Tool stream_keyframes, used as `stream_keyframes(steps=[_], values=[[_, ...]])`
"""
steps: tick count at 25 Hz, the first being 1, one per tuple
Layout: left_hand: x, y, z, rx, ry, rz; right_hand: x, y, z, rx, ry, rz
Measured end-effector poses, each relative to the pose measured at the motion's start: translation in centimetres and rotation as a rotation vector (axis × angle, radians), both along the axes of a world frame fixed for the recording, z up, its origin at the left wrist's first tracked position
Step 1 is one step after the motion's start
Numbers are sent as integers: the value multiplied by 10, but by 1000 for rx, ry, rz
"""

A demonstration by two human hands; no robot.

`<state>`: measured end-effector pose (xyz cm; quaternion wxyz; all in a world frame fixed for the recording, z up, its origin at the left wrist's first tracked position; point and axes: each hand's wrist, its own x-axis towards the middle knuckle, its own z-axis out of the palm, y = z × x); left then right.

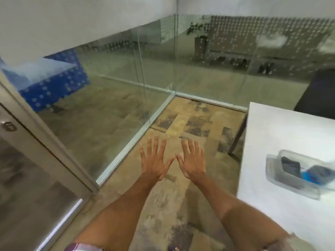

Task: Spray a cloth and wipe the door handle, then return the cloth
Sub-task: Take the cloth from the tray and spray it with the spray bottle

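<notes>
My left hand (pixel 154 158) and my right hand (pixel 193 159) are stretched out flat over the carpet, palms down, fingers spread, thumbs almost touching; both hold nothing. On the white table (pixel 282 134) at the right stands a clear plastic container (pixel 272 169) with dark folded cloths (pixel 291 165) and something blue (pixel 306 176) inside; a spray bottle cannot be made out. At the far left edge a metal door fitting (pixel 8 126) shows on the door frame (pixel 45 142). Both hands are well apart from the container and the door.
Glass partition walls (pixel 117 78) meet in a corner ahead, with an aluminium floor rail (pixel 134 142). Patterned carpet (pixel 181 205) lies underfoot. A dark chair back (pixel 319 95) stands behind the table. Beyond the glass is a blue-covered table (pixel 54 84).
</notes>
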<state>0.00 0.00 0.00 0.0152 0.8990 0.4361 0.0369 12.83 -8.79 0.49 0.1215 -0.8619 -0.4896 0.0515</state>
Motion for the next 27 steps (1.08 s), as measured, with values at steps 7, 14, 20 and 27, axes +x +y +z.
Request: stream_keyframes(steps=[7,14,20,27], values=[[113,-70,-1,9,-13,-279,95,-99,-3,59,-19,-288],[248,-161,-9,6,1,-443,201,-201,-13,-3,-45,-504],[336,-216,-29,15,1,-527,273,-266,-11,26,-1,-570],[396,-225,-51,11,101,-552,322,-272,-42,65,186,-663]])
